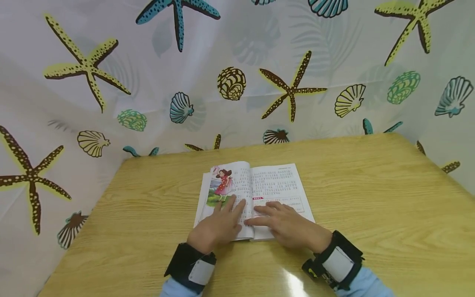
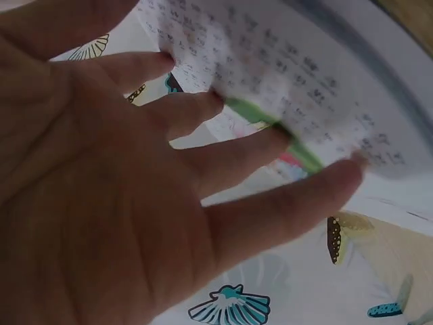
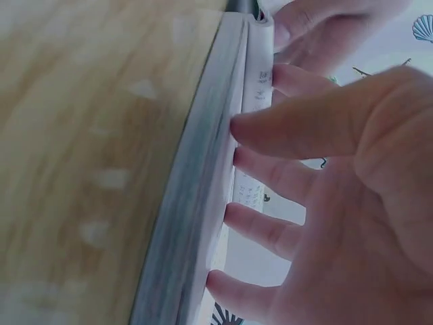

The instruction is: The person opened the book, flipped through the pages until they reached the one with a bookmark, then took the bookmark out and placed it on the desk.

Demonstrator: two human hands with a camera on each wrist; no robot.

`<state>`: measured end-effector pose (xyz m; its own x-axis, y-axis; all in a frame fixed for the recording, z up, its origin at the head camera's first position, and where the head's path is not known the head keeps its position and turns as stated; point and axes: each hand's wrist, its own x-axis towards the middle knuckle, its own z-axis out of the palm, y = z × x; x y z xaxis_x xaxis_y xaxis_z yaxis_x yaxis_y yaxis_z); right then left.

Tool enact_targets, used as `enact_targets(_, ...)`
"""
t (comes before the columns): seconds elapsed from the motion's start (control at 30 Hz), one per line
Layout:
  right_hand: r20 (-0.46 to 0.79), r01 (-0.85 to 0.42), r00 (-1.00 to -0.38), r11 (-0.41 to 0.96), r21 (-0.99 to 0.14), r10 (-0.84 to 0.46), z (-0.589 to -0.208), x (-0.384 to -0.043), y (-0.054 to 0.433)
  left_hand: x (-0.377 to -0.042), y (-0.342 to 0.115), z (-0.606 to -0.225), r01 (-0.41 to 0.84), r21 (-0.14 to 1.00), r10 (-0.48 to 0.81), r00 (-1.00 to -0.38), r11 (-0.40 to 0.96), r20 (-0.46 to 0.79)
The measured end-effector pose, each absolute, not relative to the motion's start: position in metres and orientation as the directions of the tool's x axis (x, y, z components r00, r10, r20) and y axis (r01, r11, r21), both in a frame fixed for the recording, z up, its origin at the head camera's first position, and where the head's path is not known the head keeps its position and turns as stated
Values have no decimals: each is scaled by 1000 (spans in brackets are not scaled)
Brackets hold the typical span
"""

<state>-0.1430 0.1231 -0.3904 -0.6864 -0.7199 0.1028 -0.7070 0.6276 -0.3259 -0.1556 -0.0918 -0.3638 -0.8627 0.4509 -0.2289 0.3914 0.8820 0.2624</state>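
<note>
An open book (image 1: 274, 179) lies on the wooden table, with a picture of a girl in a red dress on its left page and printed text on both pages. My left hand (image 1: 219, 225) rests on the lower left page, fingers spread and pointing up the page. In the left wrist view its fingertips (image 2: 348, 172) touch the printed paper. On the lower right page lies my right hand (image 1: 287, 225), its fingers reaching toward the centre fold. The right wrist view shows that hand's fingertips (image 3: 233, 159) pressing on the page above the thick stack of page edges (image 3: 196, 196).
The wooden table (image 1: 371, 194) extends to both sides of the book. Behind it hangs a white cloth (image 1: 208, 53) printed with starfish and shells. Black bands (image 1: 339, 262) with white patches wrap both wrists, above light blue sleeves (image 1: 365, 284).
</note>
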Motion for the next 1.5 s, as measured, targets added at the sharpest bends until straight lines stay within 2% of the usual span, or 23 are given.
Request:
enact_targets(0.07, 93, -705, -689, 636, -313, -718, -391, -143, 123, -155, -90, -366, 342, 283, 422, -855, 896, -300)
enact_targets(0.2, 104, -705, -696, 648, -288, -710, -389, -145, 125, -157, -89, -366, 311, 308, 405, -859, 899, -315)
enact_targets(0.37, 110, -654, -753, 719, -235, -649, -389, -150, 134, -158, -90, -365, 312, 334, 418, -851, 889, -318)
enact_targets(0.47, 71, -570, -819, 795, -205, -569, -388, -154, 146, -158, -90, -364, 319, 349, 429, -848, 881, -310)
enact_targets(0.57, -7, -439, -891, 865, -241, -454, -386, -159, 161, -157, -91, -363, 314, 362, 430, -848, 878, -309)
enact_targets(0.67, -61, -342, -926, 895, -286, -373, -384, -163, 175, -157, -91, -362, 304, 369, 425, -849, 878, -312)
enact_targets(1.07, -52, -333, -930, 895, -298, -363, -383, -167, 181, -158, -92, -363, 292, 369, 415, -853, 882, -316)
enact_targets(1.37, -164, -189, -951, 912, -363, -262, -385, -170, 186, -157, -93, -364, 289, 369, 413, -852, 883, -322)
enact_targets(1.5, -109, -218, -958, 923, -317, -264, -384, -169, 182, -157, -94, -365, 301, 359, 418, -852, 883, -315)
